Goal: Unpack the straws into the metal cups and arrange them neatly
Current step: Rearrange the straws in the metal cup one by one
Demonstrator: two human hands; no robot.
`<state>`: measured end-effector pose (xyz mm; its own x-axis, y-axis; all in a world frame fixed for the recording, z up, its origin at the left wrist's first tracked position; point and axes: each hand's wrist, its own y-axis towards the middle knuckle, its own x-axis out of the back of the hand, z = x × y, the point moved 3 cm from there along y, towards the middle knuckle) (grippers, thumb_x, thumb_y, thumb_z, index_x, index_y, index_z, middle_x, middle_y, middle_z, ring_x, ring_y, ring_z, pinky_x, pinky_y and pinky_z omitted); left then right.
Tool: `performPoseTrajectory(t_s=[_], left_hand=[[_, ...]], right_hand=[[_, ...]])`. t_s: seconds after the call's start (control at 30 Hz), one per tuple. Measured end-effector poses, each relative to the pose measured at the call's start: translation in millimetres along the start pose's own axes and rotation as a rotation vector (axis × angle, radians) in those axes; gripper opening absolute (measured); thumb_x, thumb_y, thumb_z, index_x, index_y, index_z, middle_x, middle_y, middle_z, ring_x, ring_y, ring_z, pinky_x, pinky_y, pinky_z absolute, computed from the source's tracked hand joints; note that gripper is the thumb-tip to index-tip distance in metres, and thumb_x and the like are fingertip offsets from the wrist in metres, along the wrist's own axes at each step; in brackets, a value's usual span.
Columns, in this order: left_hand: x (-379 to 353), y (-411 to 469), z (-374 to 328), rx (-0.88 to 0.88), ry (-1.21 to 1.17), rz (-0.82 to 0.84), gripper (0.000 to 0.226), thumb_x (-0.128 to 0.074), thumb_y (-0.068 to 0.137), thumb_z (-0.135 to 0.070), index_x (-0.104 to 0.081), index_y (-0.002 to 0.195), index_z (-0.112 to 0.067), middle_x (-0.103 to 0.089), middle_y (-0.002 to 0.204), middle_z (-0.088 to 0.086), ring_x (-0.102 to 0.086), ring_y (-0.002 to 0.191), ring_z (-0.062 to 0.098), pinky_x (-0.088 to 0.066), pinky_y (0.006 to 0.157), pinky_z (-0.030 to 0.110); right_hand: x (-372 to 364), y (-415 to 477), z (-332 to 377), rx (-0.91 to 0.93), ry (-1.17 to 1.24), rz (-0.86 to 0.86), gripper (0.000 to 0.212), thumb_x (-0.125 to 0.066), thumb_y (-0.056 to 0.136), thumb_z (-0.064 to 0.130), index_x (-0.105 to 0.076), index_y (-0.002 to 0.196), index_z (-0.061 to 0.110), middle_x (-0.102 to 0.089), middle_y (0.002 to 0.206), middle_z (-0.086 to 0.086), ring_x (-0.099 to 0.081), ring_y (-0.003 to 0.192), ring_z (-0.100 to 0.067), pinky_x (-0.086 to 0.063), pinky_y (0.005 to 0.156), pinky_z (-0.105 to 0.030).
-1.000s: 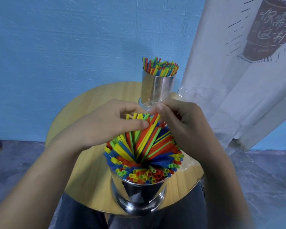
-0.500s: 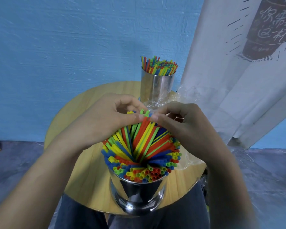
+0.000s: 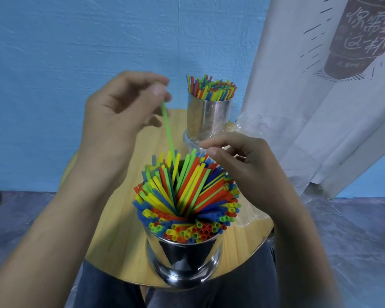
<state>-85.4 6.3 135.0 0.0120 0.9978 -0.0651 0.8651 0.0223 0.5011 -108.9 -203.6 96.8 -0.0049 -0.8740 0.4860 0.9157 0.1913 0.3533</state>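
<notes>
The left hand (image 3: pixel 120 112) pinches the top end of a green straw (image 3: pixel 167 132) between thumb and fingertips, up above the near cup (image 3: pixel 182 258). The straw's long axis is close to upright, top leaning a bit left, bottom end poking down into the middle of the straws (image 3: pixel 187 196) in that cup. The right hand (image 3: pixel 242 158) hovers just over the cup's far right side, fingers loosely curled, holding nothing. Risk, I'd say: the bundle splays out past the rim, so a sideways drag could flick neighbours out. The cup also sits right at the table (image 3: pixel 120 230) edge, so it's an easy knock-over.
</notes>
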Motion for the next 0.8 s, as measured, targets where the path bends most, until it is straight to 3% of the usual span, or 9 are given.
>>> performPoseTrajectory(t_s=[0.17,0.23,0.4,0.5,0.63,0.8], left_hand=[[17,3,-3,-0.015,-0.194,-0.205,0.008,-0.059,0.103,-0.020,-0.066,0.101,-0.024,-0.069,0.093,-0.005,-0.069,0.083,0.018,-0.053,0.075,0.028],[20,2,0,0.008,-0.236,-0.255,0.004,-0.059,0.104,-0.021,-0.062,0.103,-0.022,-0.069,0.093,-0.007,-0.070,0.086,0.018,-0.053,0.077,0.027],[23,-2,7,0.090,-0.302,-0.323,0.004,-0.059,0.104,-0.021,-0.059,0.100,-0.021,-0.071,0.094,-0.008,-0.073,0.091,0.017,-0.055,0.081,0.026],[25,-1,13,0.172,-0.246,-0.304,0.006,-0.061,0.103,-0.021,-0.061,0.097,-0.022,-0.074,0.097,-0.005,-0.073,0.086,0.018,-0.057,0.081,0.029],[22,-4,19,0.298,0.008,-0.135,0.008,-0.067,0.097,-0.024,-0.066,0.090,-0.021,-0.077,0.090,-0.001,-0.075,0.087,0.020,-0.057,0.083,0.036],[2,-13,17,0.325,0.371,0.354,0.023,-0.082,0.075,-0.046,-0.072,0.091,-0.033,-0.074,0.096,-0.005,-0.073,0.097,0.014,-0.055,0.087,0.037]], right_hand=[[-1,-1,6,0.026,0.053,0.019,0.007,-0.065,0.094,0.047,-0.071,0.095,0.050,-0.073,0.099,0.020,-0.066,0.088,-0.013,-0.054,0.072,-0.023],[-1,-2,5,0.034,0.070,0.015,0.012,-0.063,0.090,0.051,-0.073,0.096,0.047,-0.074,0.099,0.017,-0.067,0.089,-0.015,-0.054,0.073,-0.026],[0,-1,1,0.031,0.092,-0.044,0.011,-0.067,0.094,0.038,-0.071,0.091,0.048,-0.076,0.092,0.012,-0.069,0.089,-0.015,-0.056,0.074,-0.031],[6,-3,1,0.070,0.151,-0.158,0.011,-0.069,0.097,0.030,-0.075,0.092,0.038,-0.075,0.085,0.008,-0.063,0.073,-0.014,-0.051,0.065,-0.033],[19,-4,-2,-0.001,0.513,-0.379,0.012,-0.065,0.098,0.016,-0.075,0.093,0.015,-0.074,0.086,-0.007,-0.058,0.072,-0.016,-0.048,0.062,-0.028],[32,-3,-4,-0.036,0.785,-0.587,0.015,-0.045,0.110,0.015,-0.054,0.099,0.011,-0.076,0.090,-0.010,-0.070,0.078,-0.021,-0.054,0.065,-0.027]])
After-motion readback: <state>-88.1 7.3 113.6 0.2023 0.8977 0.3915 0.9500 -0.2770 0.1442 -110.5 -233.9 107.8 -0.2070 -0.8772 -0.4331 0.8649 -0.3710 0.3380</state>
